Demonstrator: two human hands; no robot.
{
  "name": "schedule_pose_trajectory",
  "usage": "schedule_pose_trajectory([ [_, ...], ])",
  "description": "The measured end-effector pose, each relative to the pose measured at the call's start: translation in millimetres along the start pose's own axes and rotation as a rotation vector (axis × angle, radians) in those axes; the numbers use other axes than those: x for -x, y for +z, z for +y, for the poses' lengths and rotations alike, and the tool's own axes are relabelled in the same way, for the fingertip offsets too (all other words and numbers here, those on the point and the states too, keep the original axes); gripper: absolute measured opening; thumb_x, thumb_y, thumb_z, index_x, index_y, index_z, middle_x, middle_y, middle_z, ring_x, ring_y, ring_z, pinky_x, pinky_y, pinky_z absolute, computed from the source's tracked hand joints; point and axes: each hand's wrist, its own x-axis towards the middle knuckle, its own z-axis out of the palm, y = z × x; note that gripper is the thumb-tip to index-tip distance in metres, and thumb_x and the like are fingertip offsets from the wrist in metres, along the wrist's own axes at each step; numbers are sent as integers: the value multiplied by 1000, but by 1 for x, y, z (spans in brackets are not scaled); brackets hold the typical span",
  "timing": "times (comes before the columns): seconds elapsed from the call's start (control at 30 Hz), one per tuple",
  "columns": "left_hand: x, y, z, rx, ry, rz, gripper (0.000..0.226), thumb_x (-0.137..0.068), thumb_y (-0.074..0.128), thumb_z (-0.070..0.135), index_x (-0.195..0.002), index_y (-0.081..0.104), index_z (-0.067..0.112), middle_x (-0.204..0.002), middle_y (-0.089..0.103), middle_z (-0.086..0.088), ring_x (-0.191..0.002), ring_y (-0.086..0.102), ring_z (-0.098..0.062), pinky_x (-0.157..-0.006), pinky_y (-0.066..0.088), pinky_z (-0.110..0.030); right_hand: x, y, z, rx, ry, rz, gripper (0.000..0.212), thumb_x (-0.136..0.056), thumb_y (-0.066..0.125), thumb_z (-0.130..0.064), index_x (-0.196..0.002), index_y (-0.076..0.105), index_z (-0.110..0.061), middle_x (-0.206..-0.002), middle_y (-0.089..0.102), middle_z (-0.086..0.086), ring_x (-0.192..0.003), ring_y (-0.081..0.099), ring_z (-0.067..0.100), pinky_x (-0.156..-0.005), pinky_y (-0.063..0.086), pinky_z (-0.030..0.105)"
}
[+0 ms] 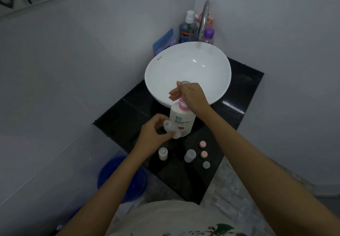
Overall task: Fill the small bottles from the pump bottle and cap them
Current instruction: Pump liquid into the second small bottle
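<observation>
- Your right hand [191, 94] sits on top of the tall white pump bottle with the pink pump head [182, 120]; your fingers curl down over the pump, thumb and forefinger closed around its top, while the other fingertips stretch out flat to the left.
- The pump bottle stands upright on the glossy black stone counter [244, 92], just in front of the round white basin [187, 70] and touching its near edge in this view.
- Your left hand [154, 134] is closed around a small white plastic bottle [170, 126], held tilted against the lower left side of the pump bottle; thumb and fingers wrap its body, and motion blur hides whether its mouth is open.
- On the counter nearer to you stand 2 more small bottles: a white one [163, 153] on the left and a pale grey one [189, 155] to its right, well apart from each other.
- 3 loose round caps lie to the right of the grey bottle: 2 pink caps [202, 144] one behind the other, and 1 grey cap [206, 164] closest to you.
- Behind the basin a chrome tap [203, 20] rises, with a blue mouthwash bottle [186, 29] and a purple-capped bottle [209, 35] beside it.
- A blue bucket [114, 177] stands on the floor under your left forearm.
</observation>
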Motion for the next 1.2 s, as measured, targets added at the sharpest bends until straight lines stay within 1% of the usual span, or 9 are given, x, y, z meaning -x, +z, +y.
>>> schedule_pose_trajectory([
  [0.1,-8,-9,18,25,73,38,28,-78,72,12,-104,60,17,-101,64,12,-94,61,3,-82,48,-10,2,0,-2,12,-3,-8,43,-98,42,-23,-83,70,6,-72,69,17,-75,66,34,-85,54,41],
  [0.17,-12,-12,23,-60,119,47,33,-80,71,16,-111,59,21,-105,62,8,-94,57,7,-80,45,-5,3,0,-2,24,-9,-10,43,-98,42,-23,-84,70,6,-73,69,16,-76,67,34,-85,54,42],
  [0.27,-16,-14,26,-137,159,49,42,-80,71,22,-120,59,19,-110,60,5,-98,56,3,-80,44,-4,3,0,-3,32,-11,-11,43,-99,42,-23,-83,70,6,-71,69,13,-75,67,29,-85,54,40],
  [0.47,-16,-16,34,-93,159,112,37,-75,74,29,-109,62,20,-101,66,8,-91,60,-2,-75,47,-9,4,0,-5,44,-10,-9,43,-99,42,-23,-84,71,5,-71,69,12,-73,67,25,-81,54,34],
  [0.57,-16,-17,34,-84,172,101,40,-76,73,31,-112,63,20,-105,67,7,-95,61,-3,-77,49,-13,4,0,-5,49,-9,-12,43,-99,41,-23,-83,71,4,-71,69,11,-72,67,24,-81,54,34],
  [0.7,-17,-18,33,-54,168,109,38,-79,71,28,-115,63,20,-109,67,7,-99,60,-2,-80,49,-14,5,0,-5,70,-8,-10,43,-99,40,-23,-85,71,4,-73,70,13,-74,67,24,-82,52,33],
  [0.77,-17,-18,34,-43,163,106,38,-80,70,27,-116,63,20,-110,67,6,-99,60,-3,-80,49,-12,5,1,-5,71,1,-4,44,-99,40,-23,-85,71,4,-73,70,13,-75,67,25,-85,52,35],
  [0.93,-20,-16,35,10,128,69,36,-80,70,25,-115,63,20,-109,66,6,-99,60,0,-80,48,-10,4,3,-3,61,24,23,45,-100,37,-22,-89,70,6,-85,72,18,-85,68,28,-87,51,37],
  [1.2,-22,-18,29,44,77,22,37,-80,71,26,-115,65,20,-111,67,2,-102,62,-6,-86,53,-24,7,4,3,79,48,-8,43,-99,40,-25,-87,72,3,-79,71,13,-80,68,22,-81,52,35],
])
